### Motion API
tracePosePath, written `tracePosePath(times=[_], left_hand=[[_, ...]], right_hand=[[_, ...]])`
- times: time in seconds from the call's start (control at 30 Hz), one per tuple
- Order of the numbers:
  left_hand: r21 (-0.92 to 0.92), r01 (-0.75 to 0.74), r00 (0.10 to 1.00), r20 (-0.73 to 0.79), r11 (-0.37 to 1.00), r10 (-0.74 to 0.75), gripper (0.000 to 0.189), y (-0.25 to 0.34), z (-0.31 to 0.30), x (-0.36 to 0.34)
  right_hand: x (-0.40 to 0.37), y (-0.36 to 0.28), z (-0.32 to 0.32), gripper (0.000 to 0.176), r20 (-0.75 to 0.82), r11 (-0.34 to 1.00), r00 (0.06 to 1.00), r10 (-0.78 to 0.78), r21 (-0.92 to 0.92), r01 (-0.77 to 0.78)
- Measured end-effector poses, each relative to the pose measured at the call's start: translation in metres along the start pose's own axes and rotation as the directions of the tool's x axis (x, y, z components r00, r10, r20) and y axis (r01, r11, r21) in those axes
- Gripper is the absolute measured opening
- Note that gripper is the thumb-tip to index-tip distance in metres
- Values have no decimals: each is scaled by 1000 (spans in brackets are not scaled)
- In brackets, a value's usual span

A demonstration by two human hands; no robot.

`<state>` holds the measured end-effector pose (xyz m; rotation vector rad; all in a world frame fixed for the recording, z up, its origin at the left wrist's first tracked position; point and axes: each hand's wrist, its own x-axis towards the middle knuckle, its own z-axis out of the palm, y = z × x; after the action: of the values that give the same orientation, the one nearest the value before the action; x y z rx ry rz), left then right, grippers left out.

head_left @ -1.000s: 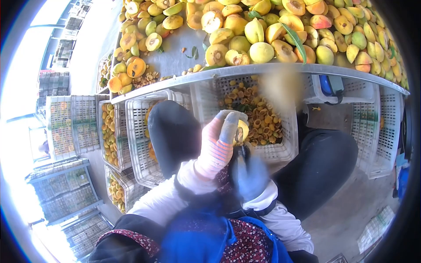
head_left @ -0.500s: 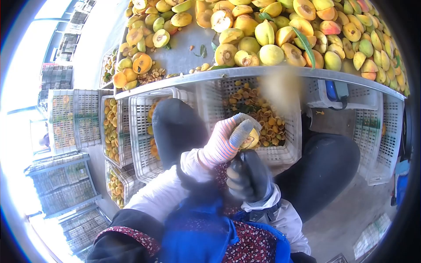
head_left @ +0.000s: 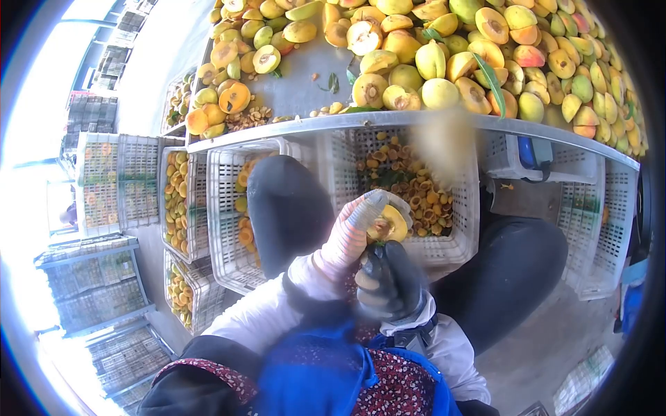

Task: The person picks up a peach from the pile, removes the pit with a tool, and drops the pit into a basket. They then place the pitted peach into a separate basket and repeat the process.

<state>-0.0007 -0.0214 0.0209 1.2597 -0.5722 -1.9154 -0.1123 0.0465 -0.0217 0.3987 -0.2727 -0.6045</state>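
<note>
My left hand, in a pale striped knit glove, grips a yellow peach half between thumb and fingers. Its cut face with the brownish pit hollow is partly turned up toward me. Just below, my right hand in a dark coated glove is closed like a fist, its top touching the fruit's lower edge. Whatever sits inside that fist is hidden. Beyond both hands stands a white crate with several small cut peach pieces and some green leaves in it.
A metal-edged table across the top bears a heap of halved peaches and loose pits. Fruit-filled crates stand at left, more white crates at right. My knees flank the middle crate. A blurred pale spot covers part of the view.
The peach half has turned in my left hand, so more of its cut face shows. Both hands stay together, and the right fist has shifted slightly. The whole view has moved a little.
</note>
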Motion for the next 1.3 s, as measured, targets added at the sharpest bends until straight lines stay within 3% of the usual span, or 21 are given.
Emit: tracePosePath(times=[0.1, 0.13, 0.2, 0.23, 0.27, 0.33, 0.37, 0.4, 0.43, 0.47, 0.53, 0.6, 0.67, 0.73, 0.87, 0.93, 1.03, 1.07, 1.13, 1.2, 1.3], left_hand=[[-115, 35, 999, 23, 993, -33, 38, 8, -6, -2], [-264, 96, 988, -95, 960, -125, 36, 10, -6, -4], [-71, -31, 982, -187, 997, 17, 34, 13, -16, -8], [96, -129, 969, -198, 987, 146, 33, 15, -28, -11], [47, -251, 932, -260, 967, 254, 31, 25, -27, -17], [347, -467, 775, -281, 813, 566, 27, 52, -70, -27], [363, -567, 642, -367, 739, 673, 25, 62, -95, -27], [635, -374, 670, -319, 676, 670, 28, 89, -97, -36], [996, 72, 511, 8, -52, 859, 32, 100, -136, -29], [872, 370, 541, 77, -319, 837, 33, 110, -139, -27], [947, 123, 358, 237, -297, 903, 31, 117, -120, -8], [1000, 12, 491, 14, -23, 871, 33, 112, -49, 8], [980, -52, 619, 181, -190, 764, 38, 112, -21, 49], [964, -3, 754, 177, -266, 632, 33, 114, -5, 100], [999, 12, 927, -31, 53, 374, 41, 126, -11, 150], [967, -248, 750, 152, 60, 643, 41, 111, -17, 127], [742, -353, 893, 86, 570, 441, 41, 85, -19, 77], [575, -308, 945, 94, 758, 314, 39, 76, -12, 58], [561, -93, 995, 80, 822, 57, 38, 66, -10, 30], [403, -87, 995, 75, 911, 62, 39, 48, 0, 17], [201, -111, 994, 34, 973, 106, 36, 33, 10, 13]], right_hand=[[0, 2, 2, 44, 78, 997, 995, 64, 41, -67], [0, 1, 1, 44, 84, 999, 996, 36, 31, -39], [-1, -3, -4, 44, 102, 1000, 994, -26, 10, 25], [-5, -2, -10, 51, -220, 982, 974, -57, 163, 95], [-2, -7, -20, 47, -260, 972, 965, -31, 218, 90], [-5, -5, -21, 44, -441, 994, 892, -96, 4, 109], [-4, -4, -19, 43, -446, 995, 889, -100, -33, 95], [-3, -1, -16, 41, -453, 994, 885, -105, -71, 82], [-2, 1, -12, 40, -462, 992, 880, -111, -109, 68], [-1, 0, -8, 40, -500, 987, 857, -123, -154, 52], [3, -1, -2, 42, -569, 972, 808, -149, -233, 15], [6, 0, -8, 43, -632, 925, 731, -256, -380, -4], [8, 3, -2, 42, -670, 822, 612, -419, -567, -58], [5, -1, -12, 42, -617, 716, 578, -534, -694, -79], [-8, -12, -15, 40, -432, 582, 630, -645, -813, 39], [-10, -17, -10, 38, -346, 529, 634, -691, -840, 118], [-6, -22, 26, 33, -305, 382, 574, -760, -924, 15], [-2, -21, 31, 32, -230, 253, 548, -804, -967, -33], [7, -18, 34, 29, 7, -77, 495, -869, -990, -121], [14, -11, 32, 27, 334, -462, 470, -817, -867, -185], [7, -8, 16, 23, 484, -755, 580, -655, -452, -475]])
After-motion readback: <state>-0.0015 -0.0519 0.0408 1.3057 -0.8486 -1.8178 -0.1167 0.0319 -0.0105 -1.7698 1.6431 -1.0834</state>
